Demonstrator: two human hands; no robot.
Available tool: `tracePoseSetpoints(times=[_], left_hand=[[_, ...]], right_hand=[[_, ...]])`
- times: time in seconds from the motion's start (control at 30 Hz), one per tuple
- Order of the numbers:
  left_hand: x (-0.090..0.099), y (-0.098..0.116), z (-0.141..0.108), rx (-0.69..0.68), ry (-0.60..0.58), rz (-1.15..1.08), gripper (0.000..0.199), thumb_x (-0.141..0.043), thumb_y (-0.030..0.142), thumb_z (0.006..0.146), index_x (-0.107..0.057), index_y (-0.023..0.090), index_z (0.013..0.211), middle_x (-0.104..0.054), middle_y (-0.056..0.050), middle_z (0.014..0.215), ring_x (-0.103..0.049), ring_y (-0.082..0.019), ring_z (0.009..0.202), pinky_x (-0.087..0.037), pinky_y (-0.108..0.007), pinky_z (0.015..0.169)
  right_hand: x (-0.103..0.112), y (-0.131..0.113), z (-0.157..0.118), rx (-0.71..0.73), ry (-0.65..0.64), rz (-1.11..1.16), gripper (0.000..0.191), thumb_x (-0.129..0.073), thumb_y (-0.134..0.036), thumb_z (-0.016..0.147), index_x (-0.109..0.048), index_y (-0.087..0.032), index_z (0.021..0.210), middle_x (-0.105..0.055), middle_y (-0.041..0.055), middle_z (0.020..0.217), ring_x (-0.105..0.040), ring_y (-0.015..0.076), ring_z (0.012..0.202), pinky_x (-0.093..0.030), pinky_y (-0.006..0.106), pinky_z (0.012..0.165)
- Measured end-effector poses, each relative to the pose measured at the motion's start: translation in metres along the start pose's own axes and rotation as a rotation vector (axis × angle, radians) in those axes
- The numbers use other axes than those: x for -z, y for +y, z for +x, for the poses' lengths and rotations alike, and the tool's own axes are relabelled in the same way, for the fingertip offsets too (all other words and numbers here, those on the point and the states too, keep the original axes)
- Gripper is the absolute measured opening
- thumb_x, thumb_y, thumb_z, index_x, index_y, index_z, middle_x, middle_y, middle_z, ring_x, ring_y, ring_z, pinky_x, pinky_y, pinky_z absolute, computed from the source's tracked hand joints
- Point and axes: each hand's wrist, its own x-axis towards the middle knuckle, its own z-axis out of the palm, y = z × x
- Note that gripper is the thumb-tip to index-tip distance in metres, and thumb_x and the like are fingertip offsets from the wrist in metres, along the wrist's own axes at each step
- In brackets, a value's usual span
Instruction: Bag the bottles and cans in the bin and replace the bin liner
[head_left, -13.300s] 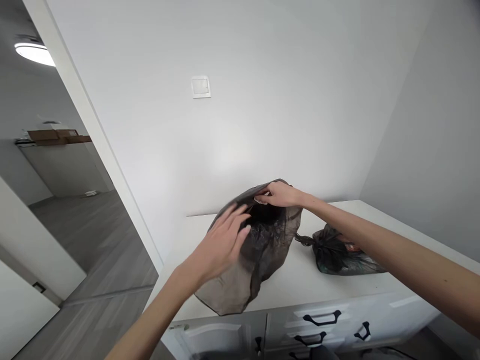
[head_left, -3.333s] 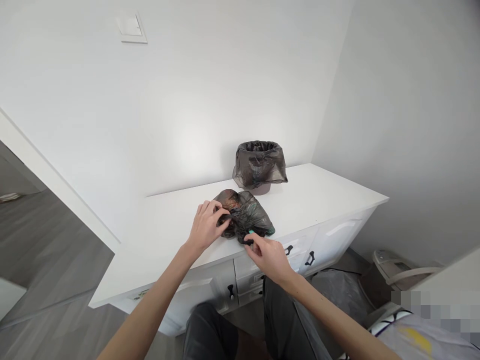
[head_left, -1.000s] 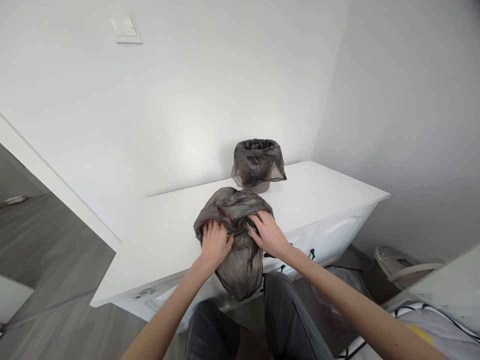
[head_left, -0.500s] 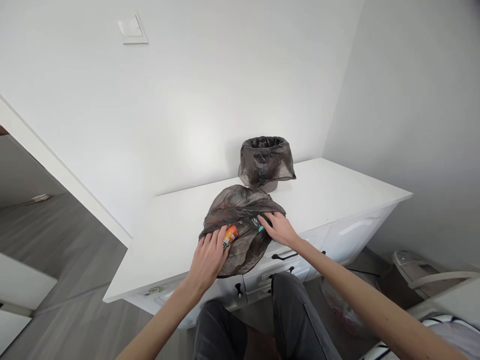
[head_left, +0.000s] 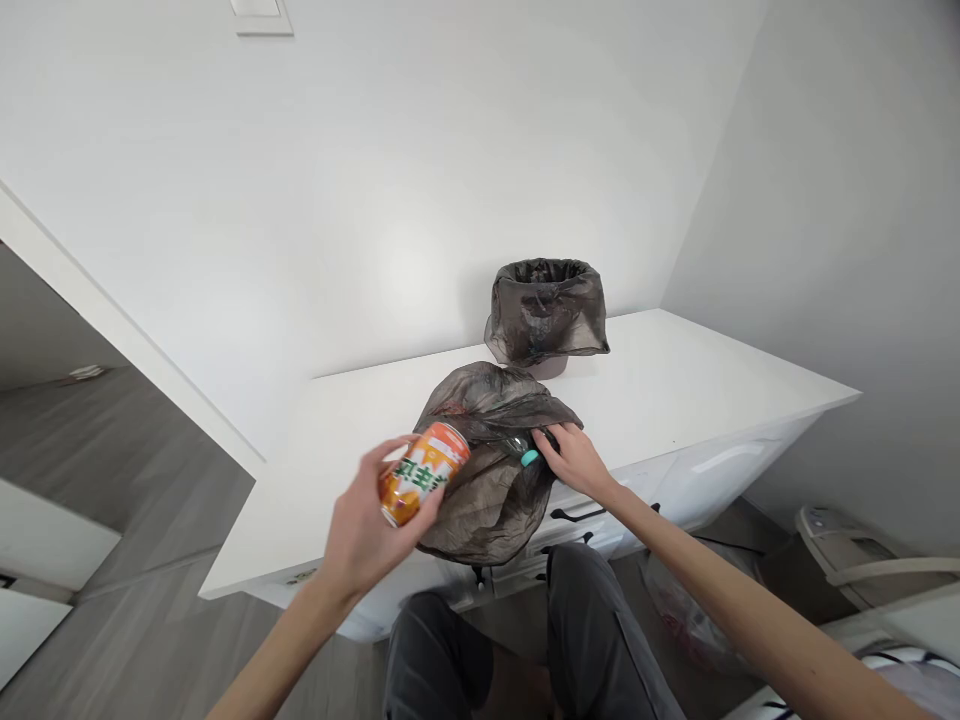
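Observation:
My left hand [head_left: 375, 520] is wrapped round an orange and white drink can [head_left: 424, 472] with green lettering, held in front of the dark plastic bag [head_left: 487, 500]. The bag lies slumped at the front edge of the white cabinet top, its mouth facing me. Over at the bag's right side, my right hand [head_left: 571, 458] closes on its rim, fingertips partly tucked inside. Just left of those fingers a clear bottle with a turquoise cap [head_left: 529, 458] pokes out of the opening. Something reddish shows faintly through the bag's film.
Behind the bag a small bin [head_left: 551, 310] lined with a dark bag stands against the wall. The white cabinet [head_left: 660, 400] has drawers with black handles [head_left: 577, 515]. A pale chair-like object [head_left: 862, 560] and a clear plastic bag [head_left: 697, 610] are at the lower right.
My left hand has drawn the can out of the bag's mouth, toward me and to the left. My right hand stays at the bag's rim. The view has shifted slightly.

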Motion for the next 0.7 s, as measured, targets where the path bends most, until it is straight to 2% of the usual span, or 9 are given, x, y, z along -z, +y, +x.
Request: tracePoseSetpoints(times=[0.1,0.2,0.3,0.4,0.57,0.7], left_hand=[[0.023,-0.008,0.020,0.068,0.190,-0.085,0.072,-0.075,0.052,0.085,-0.040,0.027,0.143,-0.068,-0.009,0.139,-0.074,-0.025,0.108,-0.063,-0.035,0.083],[0.043,-0.028,0.043,0.132,0.282,0.050,0.067,-0.076,0.058,0.081,-0.049,0.025,0.133,-0.069,-0.008,0.135,-0.074,-0.026,0.103,-0.061,-0.035,0.080],[0.058,-0.053,0.062,0.202,0.225,0.238,0.060,-0.071,0.064,0.081,-0.060,0.025,0.125,-0.070,-0.008,0.133,-0.073,-0.027,0.103,-0.057,-0.035,0.079],[0.069,-0.077,0.075,0.318,0.108,0.377,0.062,-0.066,0.068,0.082,-0.060,0.024,0.126,-0.074,-0.009,0.124,-0.073,-0.029,0.099,-0.054,-0.036,0.077],[0.084,-0.106,0.095,0.415,0.021,0.497,0.082,-0.068,0.073,0.080,-0.047,0.022,0.141,-0.073,-0.013,0.127,-0.073,-0.033,0.101,-0.052,-0.040,0.079],[0.094,-0.118,0.110,0.488,-0.061,0.550,0.102,-0.072,0.069,0.078,-0.028,0.017,0.153,-0.070,-0.017,0.133,-0.070,-0.038,0.109,-0.053,-0.047,0.086]], right_hand=[[-0.001,0.000,0.000,-0.005,-0.002,-0.024,0.038,-0.042,-0.042,0.108,-0.069,-0.018,0.122,-0.074,0.0140,0.118,-0.067,0.0300,0.115,-0.051,0.039,0.095],[-0.001,-0.001,0.000,-0.014,0.002,-0.055,0.037,-0.044,-0.041,0.107,-0.070,-0.018,0.119,-0.075,0.0142,0.115,-0.068,0.0302,0.109,-0.051,0.038,0.093],[-0.001,-0.001,0.000,-0.014,-0.005,-0.062,0.035,-0.045,-0.040,0.106,-0.070,-0.018,0.117,-0.075,0.0135,0.113,-0.068,0.0298,0.107,-0.051,0.037,0.091],[-0.001,-0.001,0.000,-0.021,-0.010,-0.059,0.035,-0.046,-0.040,0.106,-0.070,-0.018,0.115,-0.075,0.0134,0.111,-0.068,0.0299,0.106,-0.050,0.037,0.090],[-0.002,0.001,0.000,-0.023,0.002,-0.063,0.034,-0.047,-0.040,0.105,-0.070,-0.018,0.117,-0.074,0.0137,0.113,-0.068,0.0302,0.106,-0.050,0.037,0.091],[-0.003,0.001,0.000,-0.040,0.013,-0.077,0.033,-0.048,-0.040,0.104,-0.071,-0.018,0.115,-0.075,0.0134,0.109,-0.069,0.0297,0.104,-0.051,0.037,0.090]])
